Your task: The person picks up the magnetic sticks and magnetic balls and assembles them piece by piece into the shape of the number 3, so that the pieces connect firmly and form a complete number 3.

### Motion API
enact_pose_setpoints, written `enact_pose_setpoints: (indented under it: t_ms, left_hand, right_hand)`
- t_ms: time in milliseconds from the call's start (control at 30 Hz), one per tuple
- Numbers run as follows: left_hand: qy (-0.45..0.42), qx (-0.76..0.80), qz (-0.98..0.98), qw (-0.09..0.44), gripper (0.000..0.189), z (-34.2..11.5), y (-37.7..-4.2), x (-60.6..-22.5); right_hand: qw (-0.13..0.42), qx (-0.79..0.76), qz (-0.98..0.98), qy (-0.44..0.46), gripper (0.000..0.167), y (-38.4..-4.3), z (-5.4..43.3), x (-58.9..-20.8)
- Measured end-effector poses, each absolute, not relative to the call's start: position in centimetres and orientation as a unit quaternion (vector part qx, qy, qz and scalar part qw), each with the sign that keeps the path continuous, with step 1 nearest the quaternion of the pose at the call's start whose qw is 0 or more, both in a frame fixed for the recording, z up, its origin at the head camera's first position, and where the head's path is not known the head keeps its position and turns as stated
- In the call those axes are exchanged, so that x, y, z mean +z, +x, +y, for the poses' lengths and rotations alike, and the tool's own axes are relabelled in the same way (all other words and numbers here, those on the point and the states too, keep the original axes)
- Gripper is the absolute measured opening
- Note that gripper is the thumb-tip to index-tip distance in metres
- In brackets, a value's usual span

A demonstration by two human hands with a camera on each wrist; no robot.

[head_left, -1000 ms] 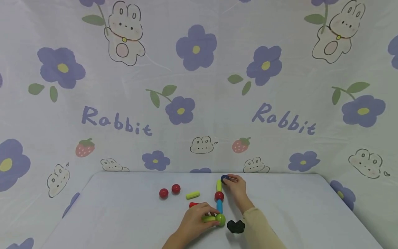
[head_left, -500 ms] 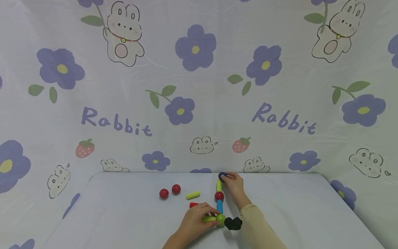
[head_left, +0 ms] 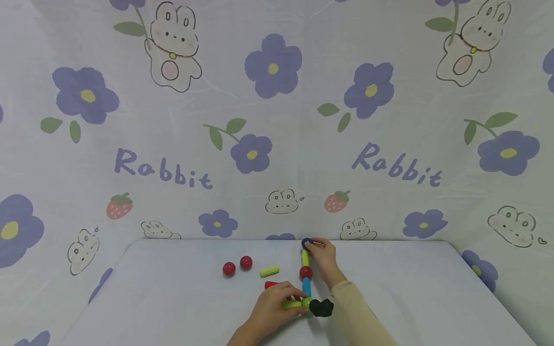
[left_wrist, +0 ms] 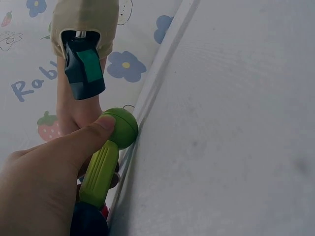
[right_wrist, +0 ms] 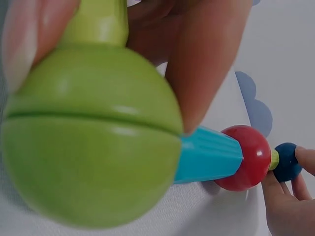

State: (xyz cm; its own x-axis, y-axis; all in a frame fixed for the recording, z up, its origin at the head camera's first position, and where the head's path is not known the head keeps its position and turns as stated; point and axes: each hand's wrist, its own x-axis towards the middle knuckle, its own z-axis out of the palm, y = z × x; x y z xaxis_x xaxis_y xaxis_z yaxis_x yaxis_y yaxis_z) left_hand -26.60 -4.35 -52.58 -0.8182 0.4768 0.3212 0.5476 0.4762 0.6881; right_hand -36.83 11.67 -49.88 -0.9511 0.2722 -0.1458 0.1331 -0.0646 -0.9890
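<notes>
My left hand (head_left: 274, 307) pinches a green ball (right_wrist: 93, 147), with the thumb on it in the left wrist view. A yellow-green rod (left_wrist: 100, 174) joins that ball and runs under the hand, towards a dark blue ball (left_wrist: 88, 221). From the green ball a blue rod (head_left: 306, 287) leads away to a red ball (head_left: 306, 272), then another yellow-green rod (head_left: 305, 258). At this chain's far end, my right hand (head_left: 325, 257) holds a second dark blue ball (right_wrist: 287, 162) between thumb and fingers. It appears to touch the rod's tip.
Two loose red balls (head_left: 229, 269) lie left of the chain on the white table (head_left: 164, 298). Near them are a loose yellow-green rod (head_left: 270, 271) and a red rod (head_left: 270, 284), partly hidden by the left hand. A black wrist camera (head_left: 321, 308) hangs by the right sleeve.
My right hand has shifted left and slightly away with the dark blue ball, from beside the yellow-green rod to its far tip. The left hand stays in place.
</notes>
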Motion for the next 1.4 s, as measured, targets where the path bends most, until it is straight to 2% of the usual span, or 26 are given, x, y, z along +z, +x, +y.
enact_pose_setpoints:
  t_ms: [600,1400]
  left_hand:
    - [-0.288,-0.419,-0.861,0.031,0.028,-4.2,-26.6,-52.6]
    - [-0.297,-0.41,-0.861,0.051,0.029,-4.4,-26.5,-52.6]
  right_hand:
    - [0.033,0.687,-0.713,-0.138,0.036,-37.0,12.1,-50.2]
    - [0.04,0.644,-0.758,-0.092,0.035,-36.6,12.0,-51.2]
